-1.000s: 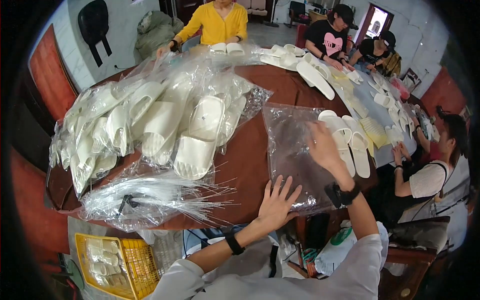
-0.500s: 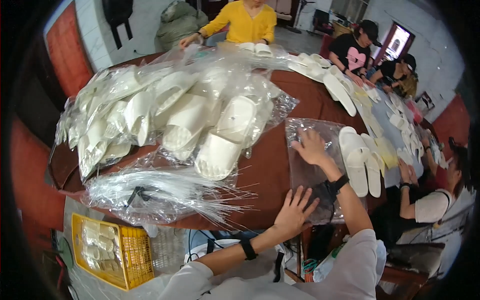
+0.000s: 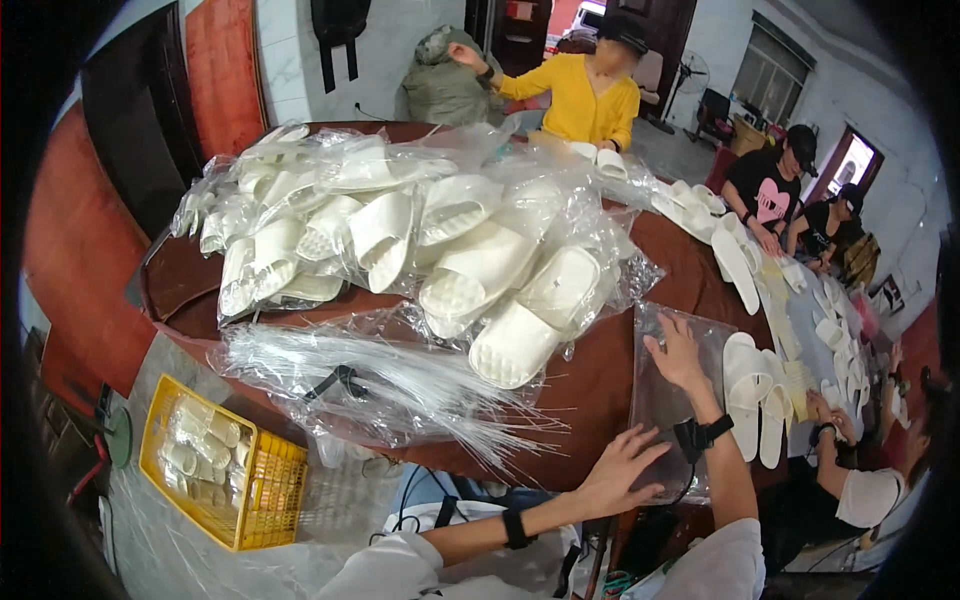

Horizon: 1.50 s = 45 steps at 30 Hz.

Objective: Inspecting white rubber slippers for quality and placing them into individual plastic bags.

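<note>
A clear, flat plastic bag lies on the brown-covered table in front of me. Over its upper part, my right hand is open with the fingers spread. My left hand is at the bag's near edge, also open, its fingers fanned out; neither holds anything. Whether the fingers press on the film or hover just above it, I cannot tell. Just right of the bag lies a pair of white slippers side by side. A white slipper in clear wrap sits left of my hands, at the front of a heap of bagged slippers.
A bundle of thin whitish strips with a black band lies along the near table edge. Below, on the floor, stands a yellow crate of wrapped slippers. A person in yellow stands across the table; several others work at the right around loose slippers.
My view has swung left, so the table and slippers appear farther right and lower. Both hands stay open by the bag. The person in yellow has raised one arm.
</note>
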Available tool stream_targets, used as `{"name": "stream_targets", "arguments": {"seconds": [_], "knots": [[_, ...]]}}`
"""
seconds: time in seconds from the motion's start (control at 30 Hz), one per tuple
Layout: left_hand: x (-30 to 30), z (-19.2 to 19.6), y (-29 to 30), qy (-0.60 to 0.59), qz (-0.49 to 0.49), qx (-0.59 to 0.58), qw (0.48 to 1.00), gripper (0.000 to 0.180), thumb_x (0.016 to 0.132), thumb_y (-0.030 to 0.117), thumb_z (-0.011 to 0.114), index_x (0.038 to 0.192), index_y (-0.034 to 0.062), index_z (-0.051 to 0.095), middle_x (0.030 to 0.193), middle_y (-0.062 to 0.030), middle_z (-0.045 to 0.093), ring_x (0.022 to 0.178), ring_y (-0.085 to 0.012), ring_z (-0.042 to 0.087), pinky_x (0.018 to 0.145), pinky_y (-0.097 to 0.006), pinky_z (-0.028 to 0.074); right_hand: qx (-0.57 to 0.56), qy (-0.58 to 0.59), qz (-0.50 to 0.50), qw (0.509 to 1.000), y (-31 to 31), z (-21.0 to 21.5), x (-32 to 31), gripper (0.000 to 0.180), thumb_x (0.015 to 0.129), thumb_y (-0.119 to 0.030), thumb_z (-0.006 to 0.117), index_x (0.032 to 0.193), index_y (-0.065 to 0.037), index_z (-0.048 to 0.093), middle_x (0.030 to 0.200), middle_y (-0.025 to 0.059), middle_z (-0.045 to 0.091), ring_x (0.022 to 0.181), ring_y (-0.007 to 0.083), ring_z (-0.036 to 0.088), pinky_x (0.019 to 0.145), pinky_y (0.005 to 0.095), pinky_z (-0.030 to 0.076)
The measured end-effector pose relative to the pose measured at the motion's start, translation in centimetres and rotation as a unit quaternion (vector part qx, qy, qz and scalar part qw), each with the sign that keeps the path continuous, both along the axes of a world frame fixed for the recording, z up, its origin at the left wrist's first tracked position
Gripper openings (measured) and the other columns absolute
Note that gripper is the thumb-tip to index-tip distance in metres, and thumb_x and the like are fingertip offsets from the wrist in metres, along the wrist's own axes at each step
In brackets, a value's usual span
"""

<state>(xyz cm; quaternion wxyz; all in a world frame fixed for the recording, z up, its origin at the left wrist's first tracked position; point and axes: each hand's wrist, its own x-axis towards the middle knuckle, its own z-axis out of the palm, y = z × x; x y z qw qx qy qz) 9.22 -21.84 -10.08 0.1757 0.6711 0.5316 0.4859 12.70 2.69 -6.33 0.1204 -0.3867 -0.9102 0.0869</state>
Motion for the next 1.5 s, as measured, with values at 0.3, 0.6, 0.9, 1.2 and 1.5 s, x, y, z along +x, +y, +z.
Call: {"name": "stream_targets", "arguments": {"seconds": [0.3,0.6,0.9,1.2,1.5], "knots": [[-11.1,4.2,-4.2,-0.46,0.268,0.124,0.837,0.045,0.088,0.009,0.064,0.127,0.0028,0.043,0.112,-0.0092,0.049,0.103,-0.0182,0.05,0.091,-0.032,0.044,-0.139,0.243,0.143,0.949,-6.8,5.8,-7.6,0.033,0.086,-0.024,0.066,0.109,0.0,0.061,0.096,0.0151,0.066,0.089,0.0259,0.064,0.08,0.0347,0.051],[-21.6,4.8,-3.7,-0.674,0.251,0.048,0.693,0.032,0.091,0.033,0.064,0.114,0.0125,0.053,0.106,-0.001,0.057,0.102,-0.0171,0.052,0.091,-0.029,0.034,-0.195,0.273,0.11,0.936,-6.8,3.4,-14.3,0.03,0.083,-0.03,0.068,0.09,-0.001,0.067,0.084,0.0104,0.07,0.075,0.0198,0.066,0.072,0.031,0.051],[-21.9,6.4,-2.8,-0.646,0.148,0.028,0.748,0.013,0.095,0.02,0.05,0.105,0.0106,0.051,0.12,-0.007,0.059,0.113,-0.0207,0.056,0.094,-0.033,0.038,-0.043,0.172,0.22,0.959,-12.2,4.9,-10.8,0.041,0.078,-0.037,0.074,0.102,-0.006,0.062,0.099,0.0125,0.062,0.097,0.0279,0.059,0.083,0.038,0.047],[-21.9,8.4,-1.7,-0.708,0.083,0.016,0.701,0.011,0.093,0.017,0.051,0.098,0.0075,0.049,0.116,-0.0118,0.06,0.096,-0.0231,0.06,0.085,-0.036,0.047,-0.003,0.254,0.226,0.94,-11.1,3.0,-10.5,0.012,0.078,-0.01,0.067,0.083,-0.006,0.058,0.084,0.0113,0.061,0.081,0.0336,0.059,0.072,0.0423,0.046],[-21.7,9.6,-6.1,-0.641,0.258,0.034,0.722,0.054,0.084,0.018,0.065,0.127,0.001,0.039,0.112,-0.0053,0.044,0.103,-0.0191,0.043,0.092,-0.037,0.04,-0.048,0.25,0.225,0.94,-11.9,3.7,-9.5,0.011,0.08,-0.007,0.065,0.088,-0.004,0.059,0.087,0.013,0.061,0.085,0.0335,0.059,0.073,0.0399,0.047]]}}
